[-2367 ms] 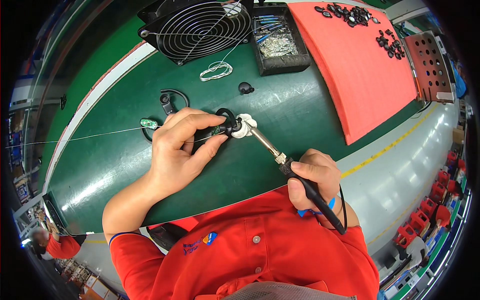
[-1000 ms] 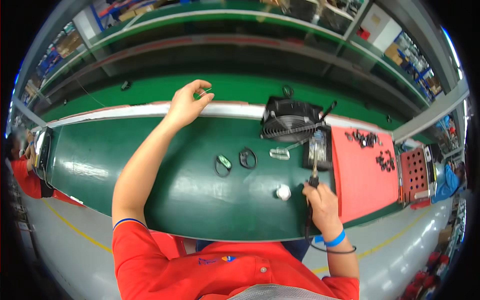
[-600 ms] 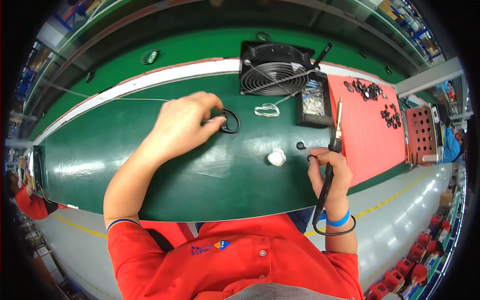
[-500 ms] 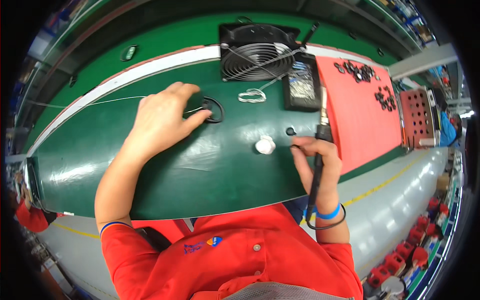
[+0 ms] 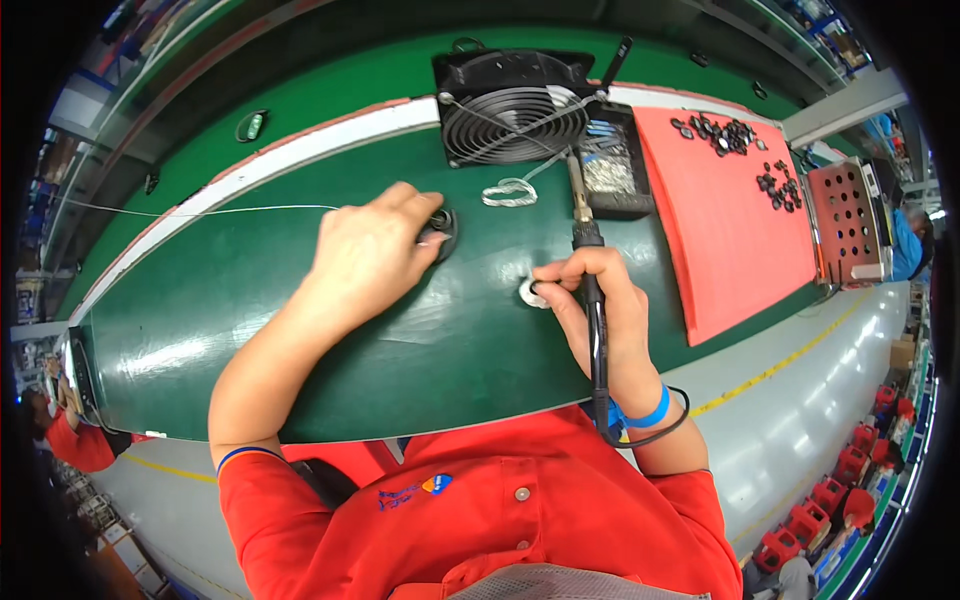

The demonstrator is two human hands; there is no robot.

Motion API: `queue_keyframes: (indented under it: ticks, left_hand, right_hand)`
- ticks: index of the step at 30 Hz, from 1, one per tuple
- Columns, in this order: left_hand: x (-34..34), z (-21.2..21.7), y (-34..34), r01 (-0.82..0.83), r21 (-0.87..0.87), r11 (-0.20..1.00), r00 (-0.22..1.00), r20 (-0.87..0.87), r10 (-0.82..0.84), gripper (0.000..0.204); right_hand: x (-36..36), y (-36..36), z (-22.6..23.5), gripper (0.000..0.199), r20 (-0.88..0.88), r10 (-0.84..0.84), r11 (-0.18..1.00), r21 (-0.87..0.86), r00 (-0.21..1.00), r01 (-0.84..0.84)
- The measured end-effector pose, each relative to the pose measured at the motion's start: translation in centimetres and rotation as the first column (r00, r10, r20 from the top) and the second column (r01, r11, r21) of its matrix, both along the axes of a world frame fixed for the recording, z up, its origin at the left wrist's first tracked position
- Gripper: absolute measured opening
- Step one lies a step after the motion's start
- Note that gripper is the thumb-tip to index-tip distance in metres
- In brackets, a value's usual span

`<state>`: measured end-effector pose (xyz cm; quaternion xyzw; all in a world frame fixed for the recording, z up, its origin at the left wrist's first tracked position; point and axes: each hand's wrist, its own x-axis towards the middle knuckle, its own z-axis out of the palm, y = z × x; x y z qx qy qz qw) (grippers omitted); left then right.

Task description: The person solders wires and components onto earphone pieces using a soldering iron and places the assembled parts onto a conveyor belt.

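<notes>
My left hand is closed with thumb and fingertips on a black, round, looped part, mostly hidden by the fingers. A thin silvery wire runs from the left to this hand. In my right hand lies a soldering iron, its metal end pointing away from me. Thumb and index finger of that hand also pinch a small dark piece at a white round piece on the green tabletop. Whether the two pieces are joined, I cannot tell.
A black fan with a wire guard stands at the back. Beside it sits a black box of small metal parts; a coiled wire lies before it. Several black parts rest on a pink sheet, near a perforated red holder.
My right hand has moved left with the soldering iron, its fingertips reaching the white piece. My left hand has shifted right and closed further over the black looped part.
</notes>
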<state>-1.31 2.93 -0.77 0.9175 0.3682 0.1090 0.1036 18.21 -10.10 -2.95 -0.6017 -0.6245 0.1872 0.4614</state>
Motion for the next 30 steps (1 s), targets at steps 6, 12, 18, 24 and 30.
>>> queue_keyframes:
  ticks: [6, 12, 18, 24, 30]
  left_hand:
    - [0.6, -0.2, -0.2, 0.029, -0.042, 0.999, 0.999, 0.019, -0.028, 0.037]
    - [1.2, 0.7, -0.8, 0.147, -0.19, 0.971, 0.931, 0.357, -0.071, 0.022]
    - [2.1, 1.7, -1.8, 0.244, -0.3, 0.922, 0.866, 0.495, -0.067, 0.029]
    - [2.3, 0.7, -2.9, 0.29, -0.234, 0.928, 0.836, 0.533, -0.128, 0.029]
    - [2.3, -0.3, -3.0, 0.324, -0.03, 0.946, 0.815, 0.517, -0.263, 0.031]
  right_hand:
    - [-0.2, -0.5, 0.4, 0.026, 0.144, -0.02, 0.999, 0.043, 0.989, 0.014]
    - [-0.1, -1.0, -1.0, 0.024, 0.029, -0.037, 0.989, 0.144, 0.999, 0.033]
    - [-0.5, -0.4, 1.2, 0.03, -0.151, 0.04, 0.998, 0.053, 0.988, -0.032]
    - [-1.1, 0.1, 1.9, 0.029, -0.194, 0.037, 0.999, 0.015, 0.98, -0.034]
    - [-1.6, 0.2, 0.8, 0.027, -0.159, 0.008, 0.999, 0.034, 0.987, -0.002]
